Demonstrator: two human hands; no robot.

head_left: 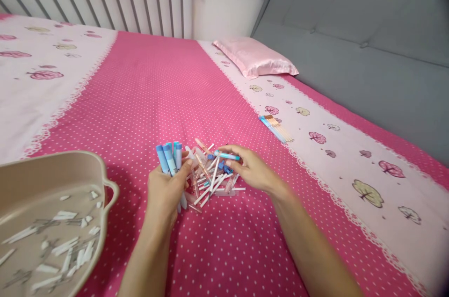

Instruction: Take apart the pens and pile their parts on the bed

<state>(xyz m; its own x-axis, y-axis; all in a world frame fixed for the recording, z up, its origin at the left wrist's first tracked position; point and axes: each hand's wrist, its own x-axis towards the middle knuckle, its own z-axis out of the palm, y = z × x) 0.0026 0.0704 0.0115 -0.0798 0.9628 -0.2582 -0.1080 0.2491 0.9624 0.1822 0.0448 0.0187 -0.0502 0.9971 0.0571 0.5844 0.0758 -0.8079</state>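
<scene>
One pink bed cover [150, 82] spreads under everything; a beige basin [42, 170] at the left bears small white and grey pieces; a loose pile [211, 187] of white sticks and clear parts lies between the hands; the left hand [165, 187] grips a bunch of blue pens [169, 159]; the right hand [248, 167] pinches one blue pen [227, 155] above the pile; farther off lies a neat row of pens [275, 128]; work seems partway, row and bunch gathered, pile unsorted; no brand or writing is legible.
</scene>
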